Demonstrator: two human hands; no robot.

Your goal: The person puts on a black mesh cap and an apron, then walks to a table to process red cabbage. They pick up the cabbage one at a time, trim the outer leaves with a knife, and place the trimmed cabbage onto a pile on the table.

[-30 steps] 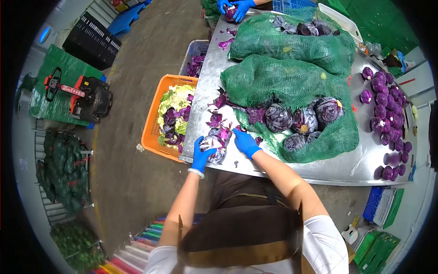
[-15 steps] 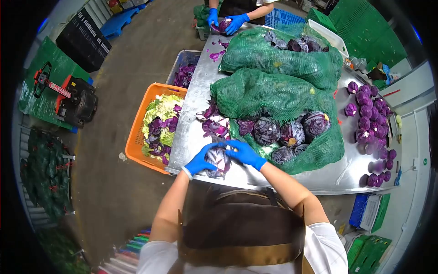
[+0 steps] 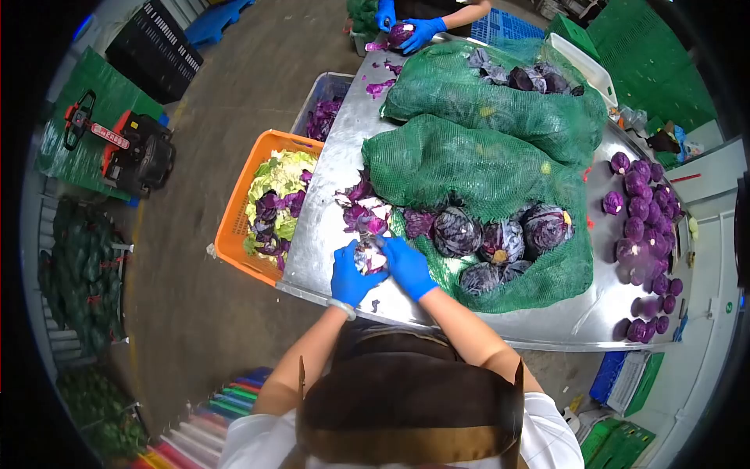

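"Sacks: how many did you count?"

"Two green mesh sacks (image 3: pixel 461 168), both to the right of the grip. The nearer one showed five cabbages (image 3: pixel 502 242) at its opening, some partly hidden."

"And crates by the counter (image 3: pixel 328 176)?"

"Two on the left side: one orange crate (image 3: pixel 238 207) and one grey-blue crate (image 3: pixel 332 82) farther off. The small trimmed cabbages (image 3: pixel 637 207), well to the right of the grip, were too crowded to count. A co-worker's two gloved hands (image 3: pixel 424 34) held one more cabbage (image 3: pixel 401 35) at the far end."

"What differed from half a second before?"

"Back then the held cabbage (image 3: pixel 367 256) showed broadly between the hands. Now they had closed in around it and covered more."

"How did the grip stand?"

"The left hand (image 3: pixel 353 275) was curled, gripping the left and near sides of it. The right hand (image 3: pixel 408 267) touched its right side, fingers bent; I couldn't tell how far they had closed, or whether they held a tool. The cabbage was low over the counter, just on the near side of the loose purple leaves (image 3: pixel 365 213)."
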